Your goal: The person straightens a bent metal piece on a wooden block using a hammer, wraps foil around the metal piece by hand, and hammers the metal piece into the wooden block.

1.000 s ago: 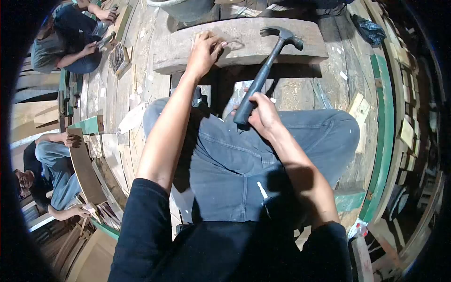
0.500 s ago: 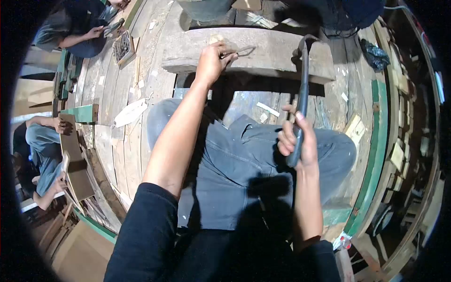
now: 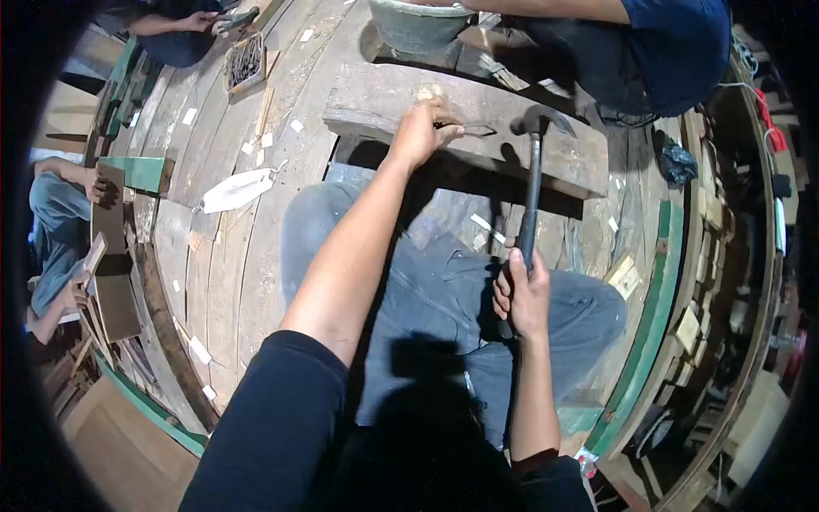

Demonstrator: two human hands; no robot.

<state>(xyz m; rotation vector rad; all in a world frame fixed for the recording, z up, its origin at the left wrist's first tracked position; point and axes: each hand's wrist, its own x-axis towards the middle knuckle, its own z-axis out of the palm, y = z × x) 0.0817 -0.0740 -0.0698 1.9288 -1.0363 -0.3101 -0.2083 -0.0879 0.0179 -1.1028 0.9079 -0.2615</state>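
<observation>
My left hand (image 3: 418,136) is closed on a thin, bent piece of dark metal (image 3: 482,130), pinched between thumb and fingers over a thick wooden block (image 3: 567,154). What lies under the fingers is hidden. In my right hand (image 3: 524,294) is a hammer (image 3: 530,192), gripped low on its dark handle. The hammer's head is up over the right part of the block, to the right of the metal piece; I cannot tell whether it touches the wood. The block lies across the planks, just beyond my folded legs.
A box of nails (image 3: 245,64) and a white face mask (image 3: 237,189) lie at left. A grey bucket (image 3: 418,27) stands beyond the block, beside a seated person (image 3: 674,51). Other people sit at left, one holding a board (image 3: 115,256). A black plastic bag (image 3: 676,162) lies at right.
The hammer has swung left and turned, its head now showing side-on nearer the metal piece. My view has shifted, and the person beyond the block now reaches an arm over the bucket.
</observation>
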